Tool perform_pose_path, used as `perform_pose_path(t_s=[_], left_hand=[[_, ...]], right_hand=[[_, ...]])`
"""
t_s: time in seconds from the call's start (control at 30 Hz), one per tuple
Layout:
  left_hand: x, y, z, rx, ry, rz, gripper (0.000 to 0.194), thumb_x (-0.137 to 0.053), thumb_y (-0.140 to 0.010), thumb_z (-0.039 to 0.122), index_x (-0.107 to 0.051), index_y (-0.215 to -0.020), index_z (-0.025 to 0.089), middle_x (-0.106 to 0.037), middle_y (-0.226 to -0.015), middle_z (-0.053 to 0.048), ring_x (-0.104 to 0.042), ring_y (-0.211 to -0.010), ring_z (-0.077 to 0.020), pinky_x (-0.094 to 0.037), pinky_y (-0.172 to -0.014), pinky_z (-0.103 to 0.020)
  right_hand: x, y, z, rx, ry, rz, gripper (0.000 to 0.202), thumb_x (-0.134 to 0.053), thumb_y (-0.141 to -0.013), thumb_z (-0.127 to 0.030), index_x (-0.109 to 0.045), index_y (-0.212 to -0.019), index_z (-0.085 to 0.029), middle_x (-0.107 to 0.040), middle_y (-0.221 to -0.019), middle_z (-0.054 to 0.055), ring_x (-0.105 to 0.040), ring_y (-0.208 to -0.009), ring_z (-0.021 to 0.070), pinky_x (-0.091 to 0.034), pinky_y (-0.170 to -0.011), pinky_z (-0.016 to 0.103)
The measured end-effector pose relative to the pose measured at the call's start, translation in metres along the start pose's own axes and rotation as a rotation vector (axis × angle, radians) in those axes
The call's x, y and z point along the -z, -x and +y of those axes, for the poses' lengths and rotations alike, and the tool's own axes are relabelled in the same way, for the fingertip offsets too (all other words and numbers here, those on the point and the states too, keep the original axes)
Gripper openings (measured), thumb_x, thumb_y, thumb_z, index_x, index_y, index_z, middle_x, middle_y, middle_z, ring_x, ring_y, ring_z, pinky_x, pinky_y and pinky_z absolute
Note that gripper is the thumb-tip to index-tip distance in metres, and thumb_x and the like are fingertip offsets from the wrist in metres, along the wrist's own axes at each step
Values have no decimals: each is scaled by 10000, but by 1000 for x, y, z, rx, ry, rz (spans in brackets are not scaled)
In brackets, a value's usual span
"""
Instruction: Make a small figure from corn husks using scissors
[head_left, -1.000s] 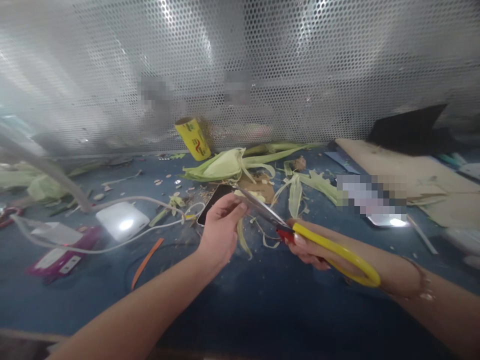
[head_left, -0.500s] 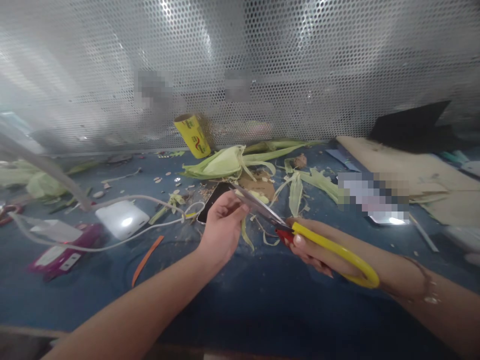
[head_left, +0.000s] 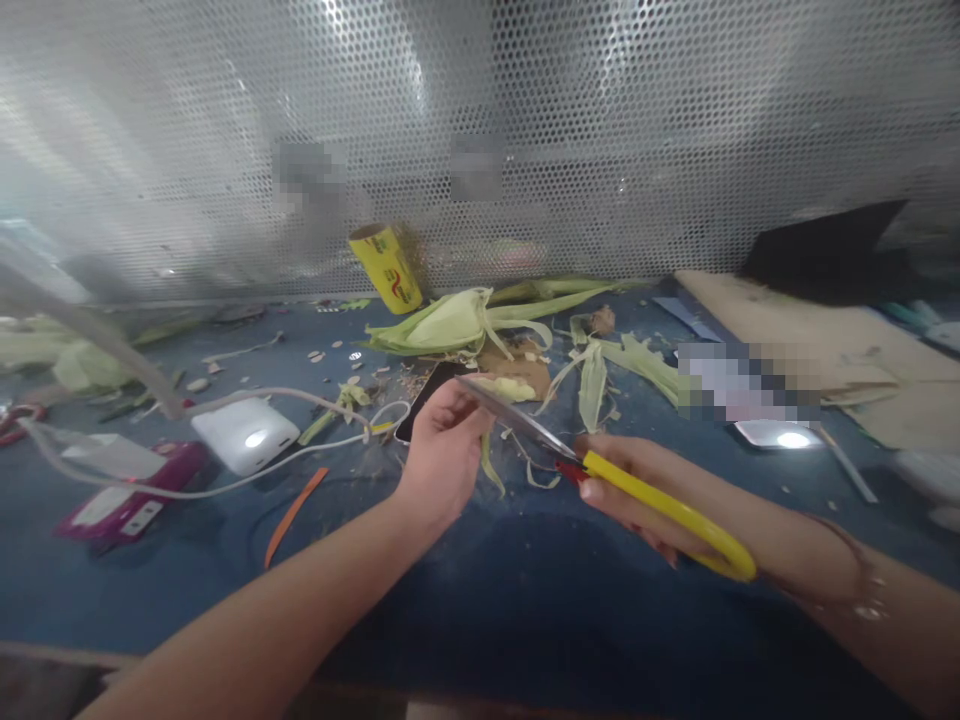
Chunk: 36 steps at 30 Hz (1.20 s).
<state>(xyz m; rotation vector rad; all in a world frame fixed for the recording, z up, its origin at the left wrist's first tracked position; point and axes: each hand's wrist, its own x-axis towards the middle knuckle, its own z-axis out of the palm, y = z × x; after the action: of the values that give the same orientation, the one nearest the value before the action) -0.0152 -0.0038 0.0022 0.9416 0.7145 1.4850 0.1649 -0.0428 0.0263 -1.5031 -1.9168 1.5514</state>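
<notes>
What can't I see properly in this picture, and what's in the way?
All in the head view:
Whether the left hand pinches anything: the hand itself hides it.
Much of the red part of the metal scissors with a yellow handle: behind the right hand.
The flat black slab's right side: behind the left hand.
Most of the pale phone-like slab: square blur.
Shapes beyond the silver perforated metal panel: too blurred.
</notes>
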Motion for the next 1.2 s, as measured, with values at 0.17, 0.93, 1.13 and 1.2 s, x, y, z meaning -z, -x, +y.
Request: perform_pose_path(t_s=[0.17,0.93,1.13,1.2], left_hand=[[0,-1,-1,19,47,51,191,-731,-573,90,-685,-732,185,-686,-717,14,-625,-709,-90,-486,-722,-191],[0,-1,-1,45,72,56,200,-691,-588,35,-681,-731,174,-648,-633,34,-583,-632,-58,-460,-668,-165],[-1,-1,1,47,69,1,213,-667,-614,15,-658,-763,167,-648,-684,26,-584,-673,-55,-453,-667,-134],[-2,0,1,46,61,-2,207,-662,-612,10,-653,-747,166,-644,-683,26,-582,-673,-57,-454,-663,-134]], right_hand=[[3,0,9,286,140,95,333,-476,-767,-520,-380,-713,-206,-359,-591,-42,-345,-493,82,-323,-431,208],[9,11,12,171,6,-35,385,-327,-859,-582,-373,-805,-203,-350,-631,-60,-327,-511,65,-327,-458,193],[8,4,12,337,109,17,338,-313,-882,-511,-389,-770,-201,-373,-573,-59,-335,-454,68,-310,-401,194],[9,2,11,347,114,40,342,-344,-860,-520,-400,-739,-205,-380,-547,-58,-348,-453,75,-312,-410,201]])
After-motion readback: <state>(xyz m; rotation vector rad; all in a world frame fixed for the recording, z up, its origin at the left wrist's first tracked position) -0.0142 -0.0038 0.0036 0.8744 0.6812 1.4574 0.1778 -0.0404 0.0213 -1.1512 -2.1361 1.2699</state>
